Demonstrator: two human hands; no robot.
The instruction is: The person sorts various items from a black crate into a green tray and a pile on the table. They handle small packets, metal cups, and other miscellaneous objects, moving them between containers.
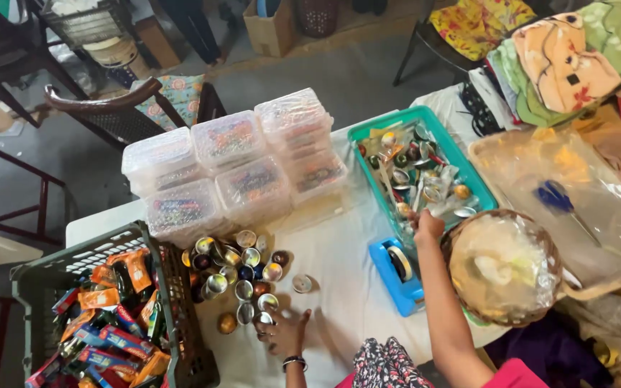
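Hands work at opposite ends of a white-covered counter (339,287). Left hand (285,332) lies low near the front edge, fingers (303,316) spread and released, touching the near end of a cluster of small metal cups (242,276); it grips nothing. Cups sit bunched close, some mouth up, some on their sides, likely so they stay within reach of that hand; one cup (301,283) sits apart to the right. Right hand (425,226) reaches forward to the near corner of a teal tray (425,118) full of more small cups and wrappers; fingers curl inward at the tray's rim, but whether they pinch something cannot be told from here. Blue tape dispenser (397,276) sits just beside the right forearm, below the tray. Round wicker basket (503,267) with clear plastic over it is right of that arm, touching the tray's near corner. Stacked clear lidded boxes (235,169) stand behind the cups, blocking a straight reach to the far side. Dark crate (174,302) of coloured packets crowds the cups on the left. Clear plastic sheet with blue scissors (556,197) lies far right; folded cloths (562,57) beyond.
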